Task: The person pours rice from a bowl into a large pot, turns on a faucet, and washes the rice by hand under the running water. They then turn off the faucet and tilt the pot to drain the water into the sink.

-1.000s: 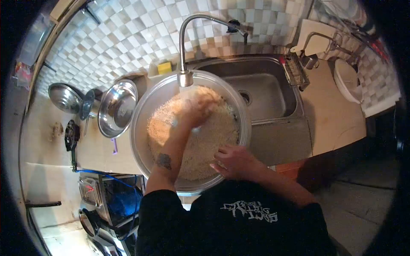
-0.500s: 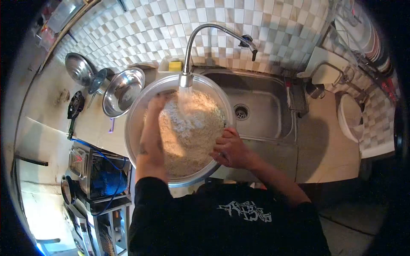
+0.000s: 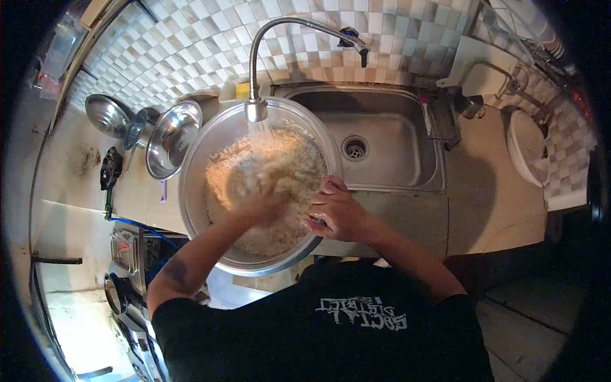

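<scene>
A large metal basin [image 3: 191, 210] holds pale grains that look like rice [image 3: 296, 156], with water running onto them from the faucet head [image 3: 256, 111]. My left hand [image 3: 264, 207] is down among the grains near the middle, its fingers smeared by motion and partly sunk. On the basin's right rim, my right hand [image 3: 334, 210] grips with curled fingers; some fingertips reach inside over the edge.
Right of the basin lies the steel sink [image 3: 388, 140] with its drain [image 3: 355, 148]. A metal bowl [image 3: 159, 153] and a lid [image 3: 107, 116] stand to the left. The flexible faucet neck [image 3: 253, 60] arches above. A white basin [image 3: 527, 149] sits far right.
My left hand has swept from the basin's far left side toward its middle and nearer to me, stirring the grains. My right hand stays on the rim. The view has shifted slightly.
</scene>
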The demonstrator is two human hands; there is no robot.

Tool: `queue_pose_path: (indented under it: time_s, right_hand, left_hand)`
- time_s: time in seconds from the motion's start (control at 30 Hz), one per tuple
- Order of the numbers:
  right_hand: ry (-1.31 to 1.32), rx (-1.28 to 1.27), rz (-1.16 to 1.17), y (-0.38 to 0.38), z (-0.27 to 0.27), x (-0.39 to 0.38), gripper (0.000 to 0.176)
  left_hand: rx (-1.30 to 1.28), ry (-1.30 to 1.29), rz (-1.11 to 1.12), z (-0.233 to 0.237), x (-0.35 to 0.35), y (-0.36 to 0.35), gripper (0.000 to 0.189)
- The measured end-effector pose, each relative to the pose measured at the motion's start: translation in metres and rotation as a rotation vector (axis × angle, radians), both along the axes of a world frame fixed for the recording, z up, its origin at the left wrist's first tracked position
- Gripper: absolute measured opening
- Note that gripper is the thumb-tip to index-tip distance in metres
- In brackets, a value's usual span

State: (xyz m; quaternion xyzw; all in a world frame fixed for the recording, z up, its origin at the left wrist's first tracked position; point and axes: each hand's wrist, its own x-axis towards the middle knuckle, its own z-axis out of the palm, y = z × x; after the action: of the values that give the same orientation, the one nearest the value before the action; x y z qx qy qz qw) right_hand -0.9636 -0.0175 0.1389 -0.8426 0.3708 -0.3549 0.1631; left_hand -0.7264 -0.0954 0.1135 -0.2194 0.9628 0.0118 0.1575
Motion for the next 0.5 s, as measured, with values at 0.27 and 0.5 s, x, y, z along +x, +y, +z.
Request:
queue_pose_path:
  time_s: [0.27, 0.5]
  right_hand:
    - [0.079, -0.073, -0.032, 0.004, -0.003, 0.006, 0.014]
    - [0.038, -0.084, -0.138, 0.007, -0.004, 0.015, 0.013]
  left_hand:
    - [0.371, -0.231, 0.241, -0.022, -0.046, -0.026, 0.039]
    - [0.083, 0.083, 0.791, -0.017, 0.000, -0.078, 0.068]
